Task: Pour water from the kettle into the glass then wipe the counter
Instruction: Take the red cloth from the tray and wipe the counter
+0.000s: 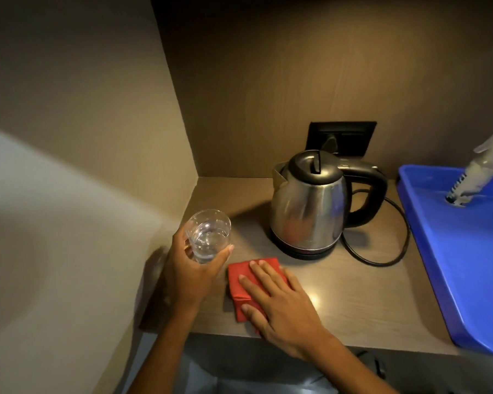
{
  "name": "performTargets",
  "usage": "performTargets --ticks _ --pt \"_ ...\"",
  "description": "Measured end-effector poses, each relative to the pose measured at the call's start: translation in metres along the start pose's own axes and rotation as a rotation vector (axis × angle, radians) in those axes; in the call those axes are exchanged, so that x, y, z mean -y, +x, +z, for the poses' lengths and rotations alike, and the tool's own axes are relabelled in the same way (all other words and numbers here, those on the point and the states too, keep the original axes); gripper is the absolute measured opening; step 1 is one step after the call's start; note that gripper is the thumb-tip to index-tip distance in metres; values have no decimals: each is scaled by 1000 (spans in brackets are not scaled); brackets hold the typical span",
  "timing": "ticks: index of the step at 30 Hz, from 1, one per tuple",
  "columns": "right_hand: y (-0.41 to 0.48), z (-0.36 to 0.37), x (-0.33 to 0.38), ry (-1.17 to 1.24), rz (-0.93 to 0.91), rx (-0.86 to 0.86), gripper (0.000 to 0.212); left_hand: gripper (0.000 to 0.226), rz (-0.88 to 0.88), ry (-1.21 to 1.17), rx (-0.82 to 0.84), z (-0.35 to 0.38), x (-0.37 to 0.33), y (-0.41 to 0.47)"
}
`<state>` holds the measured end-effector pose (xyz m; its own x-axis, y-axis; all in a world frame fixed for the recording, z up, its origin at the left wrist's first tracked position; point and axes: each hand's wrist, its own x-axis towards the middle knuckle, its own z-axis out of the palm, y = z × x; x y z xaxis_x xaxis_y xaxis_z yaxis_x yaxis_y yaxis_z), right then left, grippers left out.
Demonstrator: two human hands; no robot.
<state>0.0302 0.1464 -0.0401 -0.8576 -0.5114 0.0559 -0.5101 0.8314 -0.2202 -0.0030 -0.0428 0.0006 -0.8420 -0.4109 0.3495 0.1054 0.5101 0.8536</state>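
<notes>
A: Where's the glass [209, 236]?
B: In the left hand [192, 275], fingers and thumb wrapped round it from below, water inside, held at the counter's [353, 302] left end.

A: Right hand [279, 304]?
B: Palm down, fingers spread flat, pressing a folded red cloth [241, 282] onto the counter. Cloth sits just right of the left hand; forearm comes in from bottom centre.

A: Kettle [308, 207]?
B: Beyond the right hand's fingertips, upright on its base, lid shut, spout twd the left hand, black handle away from it. Not touched.

A: Counts?
B: 1 glass, 1 kettle, 1 cloth, 2 hands. Also 1 blue tray [467, 265] well right of the right hand, w/ 1 clear wrapped item [475, 172] leaning in it; can't tell what.

A: Surface, room?
B: Grey-brown wood-grain counter in a dim niche, matching back panel. Black socket plate [350, 132] behind the kettle; black cord [387, 245] loops betw. kettle and tray. Beige wall beside the left hand.
</notes>
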Motion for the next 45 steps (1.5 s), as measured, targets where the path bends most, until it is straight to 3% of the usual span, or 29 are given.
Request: performTargets --ticks 6,9,12,14,17,20,22,25,28,31,33,36,39,42,45 --pt "-55 -14 -48 -96 444 -78 63 95 -30 -46 86 29 7 -5" --pt "-69 -23 -62 -73 538 -104 70 95 -21 -33 94 35 12 -9" --pt "-68 -43 -80 -14 670 -292 75 95 -17 -34 81 39 16 -7" --pt "-68 -53 -95 -96 774 -258 71 97 -40 -55 85 40 18 -5" --pt "-65 -58 -102 -101 788 -175 52 101 -52 -58 116 40 20 -4" --pt "-64 -62 -93 144 762 -264 34 109 26 1 65 37 16 -9" --pt "-68 -68 -83 429 711 -313 31 108 151 96 -69 32 8 -14" --pt "-77 -71 -72 660 613 -428 40 85 427 115 -188 24 -18 -27" --pt "-86 -86 -81 972 538 -653 44 59 535 -39 -2 44 -63 -50" --pt "-98 -111 -108 1204 553 -825 41 61 270 -101 383 83 -119 -74" --pt "-110 -128 -130 1200 615 -906 40 69 123 -175 610 116 -146 -85" --pt "-137 -143 -166 970 743 -998 43 52 217 -208 715 162 -183 -94" --pt "-164 -150 -198 667 855 -922 31 24 458 -74 791 205 -211 -106" --pt "-188 -155 -226 474 971 -782 17 20 582 133 906 237 -227 -128" --pt "-207 -155 -236 299 1136 -378 26 32 699 404 971 251 -224 -151"
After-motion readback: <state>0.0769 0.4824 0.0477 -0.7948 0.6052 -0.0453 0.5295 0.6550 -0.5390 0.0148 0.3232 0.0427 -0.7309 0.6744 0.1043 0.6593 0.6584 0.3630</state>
